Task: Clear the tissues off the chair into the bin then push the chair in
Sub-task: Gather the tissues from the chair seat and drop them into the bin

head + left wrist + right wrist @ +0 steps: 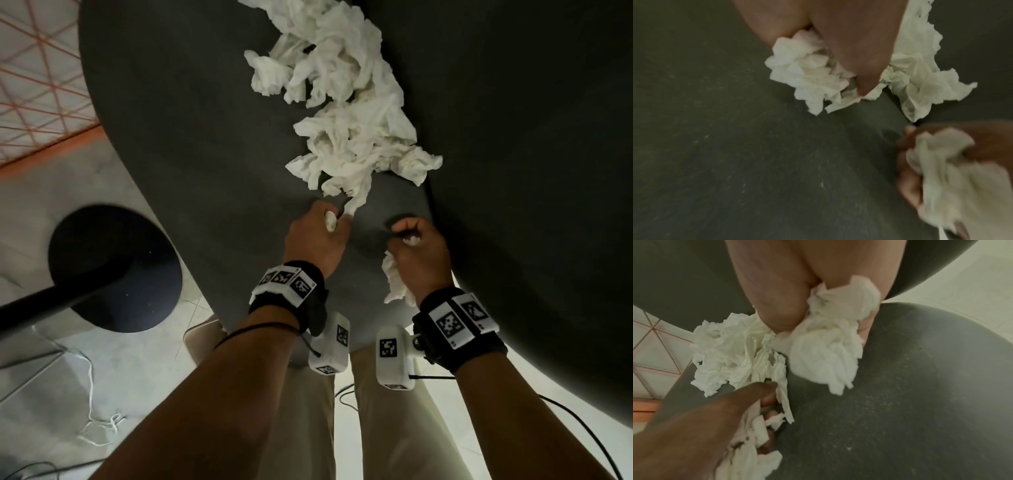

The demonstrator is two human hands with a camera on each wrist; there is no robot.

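Observation:
Crumpled white tissues (346, 102) lie in a long heap on the dark grey chair seat (191, 137). My left hand (329, 222) grips a wad of tissue (807, 68) at the near end of the heap, and a strip still trails from it to the pile. My right hand (411, 240) is curled round another bunch of tissue (828, 340), which hangs out below the palm toward the wrist (394, 281). Both hands sit close together just above the seat's near part. No bin shows in any view.
The chair back (531, 171) rises dark on the right. A black round pedestal base with its pole (113, 267) stands on the pale tiled floor at the left. Orange-lined tiles (37, 68) lie at the far left. Cables and white string (89, 394) trail on the floor.

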